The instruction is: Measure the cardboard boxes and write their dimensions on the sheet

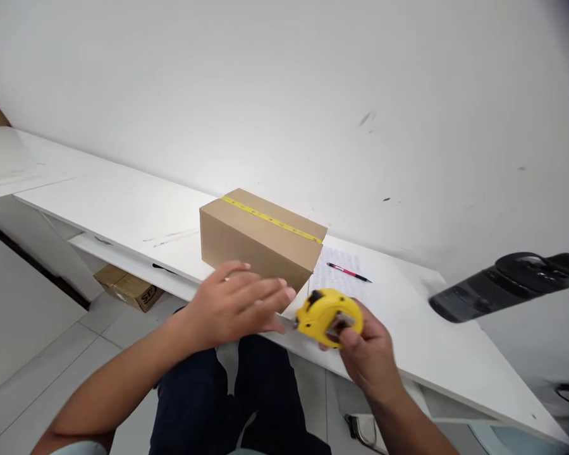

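Observation:
A brown cardboard box (260, 243) with a yellow strip of tape along its top lies on the white desk (137, 215). My right hand (367, 354) grips a yellow tape measure (328, 316) just in front of the box's near right corner. My left hand (234, 303) reaches across toward the tape measure's mouth, fingers stretched together, beside the box's front face. Whether its fingertips pinch the tape's tip is hidden.
A sheet of paper (336, 268) with a red and black pen (348, 272) lies right of the box. A dark device (507, 287) sticks in from the right edge. Another cardboard box (130, 287) sits on the floor under the desk. My dark trousers show below.

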Demonstrator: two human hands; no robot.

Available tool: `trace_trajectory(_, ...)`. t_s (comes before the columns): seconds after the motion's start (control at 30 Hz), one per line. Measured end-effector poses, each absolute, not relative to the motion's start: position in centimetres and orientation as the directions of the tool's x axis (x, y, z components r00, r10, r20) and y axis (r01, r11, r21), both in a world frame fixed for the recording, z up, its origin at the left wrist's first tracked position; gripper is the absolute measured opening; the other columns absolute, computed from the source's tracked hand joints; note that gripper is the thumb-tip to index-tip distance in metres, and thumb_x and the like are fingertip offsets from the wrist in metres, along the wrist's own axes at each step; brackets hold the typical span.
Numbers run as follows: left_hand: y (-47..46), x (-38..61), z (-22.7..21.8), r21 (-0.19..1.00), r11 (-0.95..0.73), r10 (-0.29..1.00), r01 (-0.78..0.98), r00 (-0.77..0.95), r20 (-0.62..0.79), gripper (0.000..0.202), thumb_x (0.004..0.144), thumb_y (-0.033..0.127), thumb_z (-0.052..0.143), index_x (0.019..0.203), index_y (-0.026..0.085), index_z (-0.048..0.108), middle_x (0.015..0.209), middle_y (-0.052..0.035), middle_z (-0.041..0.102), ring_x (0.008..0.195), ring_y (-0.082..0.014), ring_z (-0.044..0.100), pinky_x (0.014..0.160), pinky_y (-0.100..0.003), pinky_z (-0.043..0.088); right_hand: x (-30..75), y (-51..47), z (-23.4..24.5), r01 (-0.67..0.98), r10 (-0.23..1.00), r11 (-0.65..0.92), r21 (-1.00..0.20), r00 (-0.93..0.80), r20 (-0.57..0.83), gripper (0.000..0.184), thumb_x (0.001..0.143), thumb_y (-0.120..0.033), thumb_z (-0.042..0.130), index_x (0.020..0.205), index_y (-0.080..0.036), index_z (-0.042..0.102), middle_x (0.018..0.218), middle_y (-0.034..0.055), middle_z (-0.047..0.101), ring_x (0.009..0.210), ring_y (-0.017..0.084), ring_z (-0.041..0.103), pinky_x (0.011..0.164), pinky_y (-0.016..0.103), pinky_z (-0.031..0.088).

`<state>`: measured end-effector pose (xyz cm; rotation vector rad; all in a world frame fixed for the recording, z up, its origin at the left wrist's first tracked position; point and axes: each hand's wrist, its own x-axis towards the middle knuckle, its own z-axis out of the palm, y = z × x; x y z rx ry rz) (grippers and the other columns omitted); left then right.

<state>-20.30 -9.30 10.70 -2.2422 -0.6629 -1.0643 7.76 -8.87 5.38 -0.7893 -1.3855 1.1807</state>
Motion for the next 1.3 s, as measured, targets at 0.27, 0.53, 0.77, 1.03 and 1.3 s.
trace_trajectory(0.27, -7.8, -23.1, 9.2, -0.196, -0.455, 0.192, 0.869, 0.310, 0.931, 0.028, 0.083, 0.013, 0.065, 0.108, 0.025, 0.065, 0.090, 0.0003, 0.078, 0.078, -0.0173, 0.072, 0.095, -0.040, 0.053, 7.4, -7.4, 6.5, -0.133, 0.928, 0.329, -0.935, -0.134, 0.346, 0.039, 0.083, -0.049, 0.080, 0.114, -0.026, 0.076, 0.094, 0.0048, 0.077, 0.071, 0.018, 0.069, 0.057, 0.028, 0.059)
trace_trajectory(0.53, 1.2, -35.8, 9.1, 0.541, -0.297, 0.591, 0.787, -0.294, 0.752, 0.024, 0.091, 0.033, 0.054, 0.102, 0.023, 0.073, 0.122, -0.0103, 0.068, 0.115, -0.0247, 0.065, 0.098, -0.041, 0.054, 10.6, -3.8, 7.7, 0.192, 0.664, 0.563, -0.804, 0.475, 0.578, 0.056, 0.081, -0.051, 0.082, 0.129, -0.026, 0.072, 0.115, 0.0067, 0.075, 0.096, 0.021, 0.070, 0.088, 0.039, 0.058)
trace_trajectory(0.77, 1.3, -33.9, 9.0, 0.596, -0.368, 0.733, 0.714, -0.171, 0.658, 0.042, 0.098, 0.049, 0.045, 0.120, 0.027, 0.073, 0.146, -0.0053, 0.061, 0.137, -0.0249, 0.055, 0.114, -0.043, 0.047, 9.8, -2.3, 5.8, 0.281, 0.762, 0.395, -0.875, 0.431, 0.483, 0.066, 0.078, -0.060, 0.079, 0.133, -0.024, 0.071, 0.126, 0.0116, 0.074, 0.101, 0.030, 0.073, 0.097, 0.055, 0.057)
trace_trajectory(1.03, 3.7, -32.1, 11.1, 0.566, -0.342, 0.801, 0.750, -0.082, 0.593, 0.040, 0.099, 0.050, 0.047, 0.113, 0.029, 0.077, 0.122, -0.0037, 0.076, 0.118, -0.0263, 0.066, 0.108, -0.044, 0.049, 7.6, -1.8, 5.2, 0.330, 0.709, 0.468, -0.820, 0.413, 0.571, 0.062, 0.081, -0.055, 0.079, 0.133, -0.022, 0.071, 0.131, 0.0124, 0.073, 0.116, 0.035, 0.071, 0.109, 0.061, 0.052)
trace_trajectory(1.3, 3.2, -30.3, 10.4, 0.653, -0.319, 0.858, 0.687, -0.083, 0.507, 0.055, 0.097, 0.060, 0.046, 0.137, 0.025, 0.063, 0.138, -0.0065, 0.067, 0.120, -0.0261, 0.064, 0.101, -0.040, 0.054, 7.7, -2.1, 5.3, 0.395, 0.642, 0.561, -0.728, 0.348, 0.683, 0.052, 0.082, -0.047, 0.081, 0.128, -0.022, 0.074, 0.129, 0.0119, 0.075, 0.118, 0.034, 0.071, 0.105, 0.058, 0.056)
